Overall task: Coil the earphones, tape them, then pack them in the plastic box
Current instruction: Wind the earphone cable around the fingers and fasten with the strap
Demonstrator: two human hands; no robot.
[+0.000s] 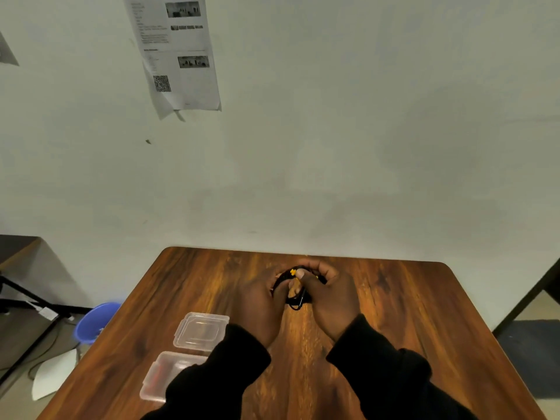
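Partly hidden earphones (295, 294) between both hands.

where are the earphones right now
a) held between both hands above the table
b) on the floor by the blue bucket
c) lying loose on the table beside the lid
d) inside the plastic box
a: the black earphones sit bunched between the left hand and right hand over the wooden table, away from the plastic box.

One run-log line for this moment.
stage: coiling | left hand and right hand: both on earphones above table | plastic box: open, lid beside
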